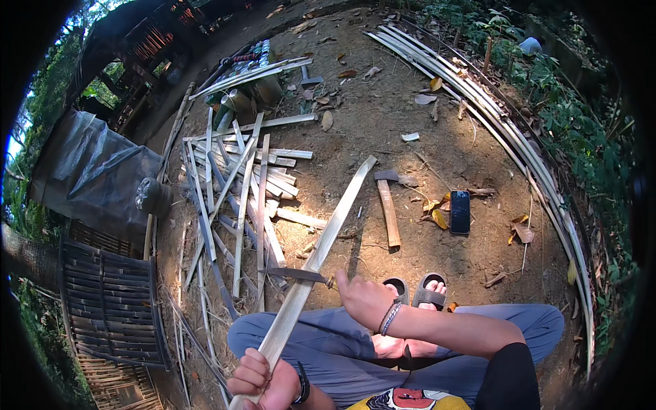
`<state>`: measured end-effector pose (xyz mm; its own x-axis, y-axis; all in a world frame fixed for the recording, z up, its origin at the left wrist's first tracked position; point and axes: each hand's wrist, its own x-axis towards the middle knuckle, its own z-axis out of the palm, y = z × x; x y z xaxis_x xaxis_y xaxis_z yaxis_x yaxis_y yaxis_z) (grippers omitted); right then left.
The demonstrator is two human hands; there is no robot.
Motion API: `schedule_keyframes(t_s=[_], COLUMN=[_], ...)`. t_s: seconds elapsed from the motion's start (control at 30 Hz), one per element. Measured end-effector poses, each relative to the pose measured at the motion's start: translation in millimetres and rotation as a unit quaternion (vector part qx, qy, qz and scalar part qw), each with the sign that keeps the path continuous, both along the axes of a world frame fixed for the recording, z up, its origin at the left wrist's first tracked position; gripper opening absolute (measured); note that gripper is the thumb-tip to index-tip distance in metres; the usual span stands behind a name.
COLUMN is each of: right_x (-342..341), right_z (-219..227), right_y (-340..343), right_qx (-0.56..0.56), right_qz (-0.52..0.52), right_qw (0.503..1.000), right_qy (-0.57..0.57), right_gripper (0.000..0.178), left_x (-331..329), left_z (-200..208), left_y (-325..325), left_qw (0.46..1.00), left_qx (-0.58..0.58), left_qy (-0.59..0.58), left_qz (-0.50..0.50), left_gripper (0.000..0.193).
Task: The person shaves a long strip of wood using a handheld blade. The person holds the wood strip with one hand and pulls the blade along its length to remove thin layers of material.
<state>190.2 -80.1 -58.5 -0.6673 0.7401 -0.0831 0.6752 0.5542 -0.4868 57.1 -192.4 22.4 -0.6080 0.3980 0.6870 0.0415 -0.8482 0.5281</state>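
Note:
My left hand (258, 380) is wrapped round the lower end of a long pale bamboo strip (316, 258), which slants up and away to the right across my lap. In my right hand (362, 298) is the handle of a knife (298, 275). Its dark blade lies across the strip at about mid-length, pointing left. Most of the handle is hidden by my fingers. Beyond the strip, a small axe (389, 213) with a wooden handle rests on the ground.
A pile of split bamboo pieces (240, 198) lies on the left. Long bamboo strips (540, 154) curve along the right. A black phone (460, 212) lies on the dirt among dry leaves. A slatted bamboo bench (109, 301) and a plastic sheet (102, 164) stand at far left.

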Motion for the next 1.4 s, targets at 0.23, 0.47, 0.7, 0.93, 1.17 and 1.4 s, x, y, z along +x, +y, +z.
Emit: schedule_keyframes(t_s=[0.23, 0.47, 0.7, 0.93, 1.17, 1.4], right_x=[-4.3, -2.3, 2.7, 8.9, 12.5, 17.4], right_z=[-33.0, -33.3, -57.8, -44.2, -49.2, -86.0], right_y=[11.2, 22.0, 36.3, 41.2, 31.2, 41.1], right_qx=[-0.024, -0.023, -0.079, -0.132, -0.036, -0.018], right_qz=[-0.015, -0.052, -0.105, -0.1, -0.089, -0.096], right_qw=[0.999, 0.998, 0.99, 0.986, 0.995, 0.994], right_qy=[-0.031, 0.037, 0.045, 0.018, 0.021, 0.039], right_gripper=[0.024, 0.02, 0.02, 0.022, 0.026, 0.02], left_x=[-2.5, -1.9, 0.9, 9.3, 18.3, 10.2], left_z=[0.2, 2.5, 2.3, 7.7, 13.9, 3.1], left_y=[-3.9, 1.4, 2.2, -2.6, 0.4, -0.1], left_qw=[1.0, 1.0, 1.0, 0.999, 0.997, 0.999], left_qx=[-0.017, -0.011, -0.02, -0.041, -0.043, -0.035], left_qy=[0.002, 0.001, -0.014, 0.001, -0.03, -0.007], left_qz=[-0.003, 0.004, 0.006, 0.0, 0.05, 0.004], left_gripper=[0.036, 0.036, 0.035, 0.037, 0.039, 0.038])
